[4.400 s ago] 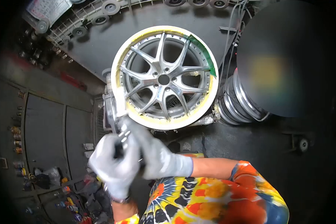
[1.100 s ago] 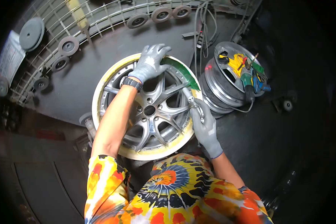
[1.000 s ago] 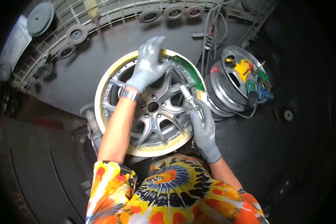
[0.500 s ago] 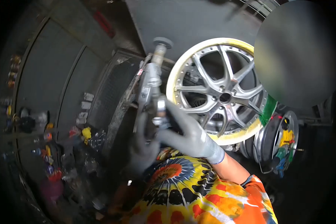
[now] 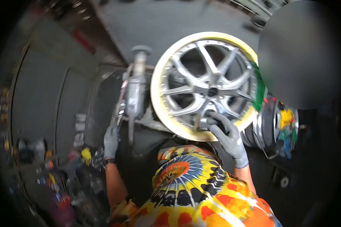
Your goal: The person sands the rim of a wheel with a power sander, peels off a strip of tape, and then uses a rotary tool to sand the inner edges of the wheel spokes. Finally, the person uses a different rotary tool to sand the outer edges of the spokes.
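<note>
A silver multi-spoke wheel (image 5: 219, 71) with a yellow-covered rim lies face up at the centre. A strip of green tape crosses its right edge. My gloved right hand (image 5: 226, 134) is over the wheel's lower part, near a spoke, with thumb and fingers apart; the fingertips are dark and blurred. Off to the left, my gloved left hand (image 5: 111, 142) is closed round the lower end of a long, thin metal tool (image 5: 120, 111). This tool stands beside a grey metal cylinder (image 5: 135, 94) with a round top.
More wheels (image 5: 267, 128) are stacked at the right, with a yellow, green and blue tool (image 5: 288, 123) on them. At the lower left are bottles, bags and a yellow item (image 5: 86, 154). Grey panels (image 5: 39, 81) stand at the left. A round blur hides the upper right.
My hands have moved apart from near the cylinder. The right went over the wheel; the left went left with the long tool. The view has shifted, so the wheel appears farther left.
</note>
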Tool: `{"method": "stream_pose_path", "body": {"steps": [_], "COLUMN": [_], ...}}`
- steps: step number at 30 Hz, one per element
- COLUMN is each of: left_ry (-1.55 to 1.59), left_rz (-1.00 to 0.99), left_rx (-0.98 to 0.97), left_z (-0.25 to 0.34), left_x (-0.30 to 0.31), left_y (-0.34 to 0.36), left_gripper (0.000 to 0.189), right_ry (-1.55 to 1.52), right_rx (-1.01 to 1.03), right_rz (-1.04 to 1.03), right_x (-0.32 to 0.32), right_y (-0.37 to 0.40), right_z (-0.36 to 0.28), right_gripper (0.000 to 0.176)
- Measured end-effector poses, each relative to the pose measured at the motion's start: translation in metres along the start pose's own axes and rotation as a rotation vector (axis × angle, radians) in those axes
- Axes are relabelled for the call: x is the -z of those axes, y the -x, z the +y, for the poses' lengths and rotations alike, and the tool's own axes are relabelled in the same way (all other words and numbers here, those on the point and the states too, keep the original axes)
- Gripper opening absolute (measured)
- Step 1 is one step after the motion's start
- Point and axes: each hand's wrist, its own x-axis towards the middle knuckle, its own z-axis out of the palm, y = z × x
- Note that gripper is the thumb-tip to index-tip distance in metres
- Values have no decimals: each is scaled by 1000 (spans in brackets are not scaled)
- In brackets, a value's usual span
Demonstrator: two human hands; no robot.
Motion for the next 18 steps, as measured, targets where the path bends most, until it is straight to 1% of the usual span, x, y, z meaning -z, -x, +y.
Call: {"method": "stream_pose_path", "body": {"steps": [1,2,3,5,6,8,9,10,11,12,13,14,15,16,17,18], "left_ry": [100,201,183,372,363,687,683,790,896,468,467,328,187,84,84,390], "left_rz": [-6,-70,28,-62,-98,167,148,182,217,332,320,314,308,277,273,245], "left_rx": [-56,12,-63,211,196,65,57,183,311,238,234,271,306,218,214,308], "left_z": [-21,-13,-41,-2,-18,-66,-70,-74,-82,-129,-142,-150,-158,-167,-157,-135], "left_x": [-7,-4,-14,-16,-27,-62,-71,-79,-90,-103,-103,-105,-106,-106,-104,-101], "left_y": [-12,-15,-24,-23,-31,-52,-57,-60,-63,-74,-77,-79,-80,-79,-78,-74], "left_gripper": [29,36,46,54,54,49,49,51,53,53,53,52,51,49,49,50], "right_ry": [-91,-115,-169,-118,-121,-69,-17,-44,70,127,185,315,386,407,427,457], "right_rx": [-66,-60,-133,-89,-140,-131,-132,-146,-117,-134,-152,-86,-119,-67,-14,5], "right_rz": [58,97,149,244,267,326,357,416,443,488,532,598,622,699,775,819], "right_x": [7,13,18,27,33,48,56,62,75,85,94,102,113,123,132,141], "right_y": [9,16,22,30,34,39,40,41,40,38,35,29,21,11,1,-9], "right_z": [2,2,5,15,17,22,22,30,39,38,36,35,30,39,49,50], "right_gripper": [45,43,42,41,39,40,40,40,42,42,43,44,43,42,41,40]}}
